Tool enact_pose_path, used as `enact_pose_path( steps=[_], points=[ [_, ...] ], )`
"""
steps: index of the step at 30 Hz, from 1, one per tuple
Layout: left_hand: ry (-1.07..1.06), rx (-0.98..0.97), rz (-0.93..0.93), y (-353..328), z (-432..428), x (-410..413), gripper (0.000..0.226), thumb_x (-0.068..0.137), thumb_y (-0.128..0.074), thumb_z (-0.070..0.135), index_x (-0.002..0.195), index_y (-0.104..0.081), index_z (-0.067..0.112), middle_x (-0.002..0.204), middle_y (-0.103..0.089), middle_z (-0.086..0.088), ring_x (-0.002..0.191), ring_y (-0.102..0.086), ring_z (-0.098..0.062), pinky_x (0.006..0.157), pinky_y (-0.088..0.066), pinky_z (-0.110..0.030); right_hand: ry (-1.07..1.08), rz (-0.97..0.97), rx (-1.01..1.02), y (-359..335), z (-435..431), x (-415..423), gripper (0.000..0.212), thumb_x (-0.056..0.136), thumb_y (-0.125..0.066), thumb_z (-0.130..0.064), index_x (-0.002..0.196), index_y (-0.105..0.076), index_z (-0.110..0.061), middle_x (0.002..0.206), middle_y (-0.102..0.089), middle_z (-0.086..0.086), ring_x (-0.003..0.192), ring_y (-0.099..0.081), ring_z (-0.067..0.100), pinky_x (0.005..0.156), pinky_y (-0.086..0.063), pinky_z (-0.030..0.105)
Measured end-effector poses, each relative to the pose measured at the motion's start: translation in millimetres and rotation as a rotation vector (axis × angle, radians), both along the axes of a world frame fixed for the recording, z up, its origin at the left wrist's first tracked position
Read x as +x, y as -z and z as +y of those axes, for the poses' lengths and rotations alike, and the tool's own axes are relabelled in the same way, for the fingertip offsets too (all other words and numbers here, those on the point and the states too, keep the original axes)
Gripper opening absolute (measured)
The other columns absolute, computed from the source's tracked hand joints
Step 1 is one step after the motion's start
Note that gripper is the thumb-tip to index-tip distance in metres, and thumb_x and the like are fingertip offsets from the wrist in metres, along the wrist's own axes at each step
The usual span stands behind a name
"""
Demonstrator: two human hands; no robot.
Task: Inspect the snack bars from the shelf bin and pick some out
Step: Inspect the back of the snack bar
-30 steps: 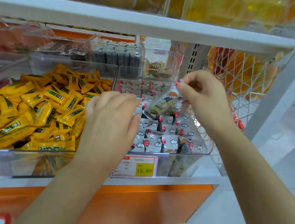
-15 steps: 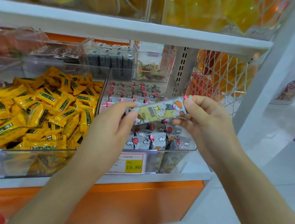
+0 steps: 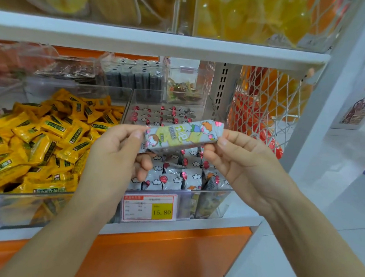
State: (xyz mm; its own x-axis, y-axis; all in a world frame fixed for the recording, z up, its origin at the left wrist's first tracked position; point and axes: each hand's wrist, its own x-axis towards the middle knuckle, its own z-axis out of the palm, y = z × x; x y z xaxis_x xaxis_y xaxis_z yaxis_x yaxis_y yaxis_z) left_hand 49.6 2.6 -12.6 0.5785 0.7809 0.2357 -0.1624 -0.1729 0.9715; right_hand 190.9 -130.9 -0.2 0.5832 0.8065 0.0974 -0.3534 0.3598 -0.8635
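A wrapped snack bar with a cartoon print, silver and pale yellow, is held level above the clear shelf bin. My left hand pinches its left end between thumb and fingers. My right hand pinches its right end. The bin below holds several more bars of the same kind, standing on end with cloud and red prints. A price tag reading 15.80 is fixed to the bin's front.
To the left, another clear bin is heaped with yellow wrapped snacks. Smaller bins of dark packets stand behind. A white net of orange items hangs at the right. A white shelf board runs overhead.
The bar was lifted out of the bin by my right hand, turned level with its printed face up, and my left hand took hold of its other end. The view has come closer.
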Motion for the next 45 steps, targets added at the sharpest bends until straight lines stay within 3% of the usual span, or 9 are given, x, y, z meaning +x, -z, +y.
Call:
enact_pose_path(
  steps=[7,11,19,22,25,31,35,38,45],
  points=[
    [0.087,-0.142,-0.105,-3.0,0.4,-2.3,0.018,0.093,-0.048,0.01,0.105,-0.062,0.014,0.067,-0.063,-0.002,0.051,-0.056,-0.006,0.046,-0.046,-0.015,0.074,0.042,-0.001,1.0,1.6,-0.2,0.011,0.081,-0.054,0.004,0.091,-0.057,0.004,0.067,-0.067,0.009,0.062,-0.068,0.013,0.059,-0.054,0.017],
    [0.142,-0.131,-0.103,-4.7,-0.6,-3.3,0.026,0.09,-0.051,0.002,0.108,-0.062,0.016,0.081,-0.065,-0.009,0.062,-0.066,-0.009,0.055,-0.051,-0.014,0.245,-0.128,-0.051,1.2,0.3,0.4,0.012,0.089,-0.05,0.007,0.086,-0.055,-0.003,0.061,-0.066,0.007,0.057,-0.066,0.016,0.059,-0.054,0.02],
    [0.046,0.243,0.088,-2.9,-3.2,-0.5,0.042,0.091,-0.049,-0.002,0.105,-0.057,0.036,0.068,-0.07,0.011,0.063,-0.068,-0.006,0.063,-0.054,-0.018,0.309,-0.372,-0.129,1.0,0.9,-5.3,0.017,0.096,-0.049,-0.015,0.098,-0.065,-0.009,0.098,-0.065,0.025,0.067,-0.065,0.022,0.058,-0.053,0.027],
    [0.049,0.265,0.089,-2.1,-2.6,-1.3,0.042,0.093,-0.047,0.003,0.102,-0.056,0.043,0.07,-0.071,0.01,0.065,-0.068,-0.007,0.065,-0.054,-0.019,0.336,-0.44,-0.175,0.9,1.3,-5.7,0.014,0.092,-0.056,-0.018,0.094,-0.065,-0.008,0.088,-0.061,0.023,0.063,-0.061,0.022,0.061,-0.051,0.031],
    [0.079,0.222,0.049,-2.8,-0.4,-3.5,0.037,0.095,-0.044,0.009,0.102,-0.06,0.041,0.073,-0.071,0.005,0.067,-0.069,-0.011,0.065,-0.056,-0.021,0.344,-0.416,-0.182,1.3,0.9,-3.4,0.008,0.091,-0.056,-0.009,0.093,-0.064,-0.01,0.069,-0.056,0.002,0.055,-0.059,0.014,0.066,-0.052,0.036],
    [0.115,0.126,0.025,-1.7,0.5,-2.5,0.026,0.095,-0.045,0.014,0.1,-0.063,0.032,0.084,-0.069,0.007,0.067,-0.064,-0.012,0.059,-0.054,-0.024,0.31,-0.487,-0.199,4.4,3.0,-3.3,0.012,0.09,-0.054,-0.002,0.094,-0.061,-0.011,0.092,-0.064,0.02,0.064,-0.066,0.021,0.082,-0.054,0.049],
    [0.121,0.197,0.071,-0.3,-1.3,-2.7,0.019,0.093,-0.049,0.021,0.103,-0.061,0.032,0.081,-0.066,0.006,0.062,-0.061,-0.006,0.058,-0.052,-0.019,0.283,-0.512,-0.166,5.0,3.6,-4.7,0.016,0.085,-0.053,0.002,0.085,-0.059,-0.013,0.096,-0.069,0.015,0.076,-0.069,0.026,0.074,-0.057,0.041],
    [0.11,0.228,0.089,-1.2,-4.2,-3.2,0.023,0.091,-0.051,0.021,0.106,-0.059,0.037,0.08,-0.065,0.007,0.062,-0.061,-0.004,0.057,-0.049,-0.012,0.316,-0.522,-0.169,5.8,3.7,-4.3,0.005,0.078,-0.064,-0.014,0.081,-0.061,-0.016,0.096,-0.068,0.014,0.088,-0.066,0.031,0.075,-0.056,0.04],
    [0.101,0.293,0.109,-5.1,-6.7,-5.4,0.029,0.085,-0.058,0.02,0.107,-0.062,0.038,0.078,-0.06,0.015,0.061,-0.057,0.002,0.056,-0.045,-0.007,0.369,-0.638,-0.232,6.8,3.4,-3.8,0.014,0.084,-0.065,-0.011,0.082,-0.072,-0.022,0.077,-0.069,-0.016,0.071,-0.061,-0.004,0.061,-0.045,0.009]
  ],
)
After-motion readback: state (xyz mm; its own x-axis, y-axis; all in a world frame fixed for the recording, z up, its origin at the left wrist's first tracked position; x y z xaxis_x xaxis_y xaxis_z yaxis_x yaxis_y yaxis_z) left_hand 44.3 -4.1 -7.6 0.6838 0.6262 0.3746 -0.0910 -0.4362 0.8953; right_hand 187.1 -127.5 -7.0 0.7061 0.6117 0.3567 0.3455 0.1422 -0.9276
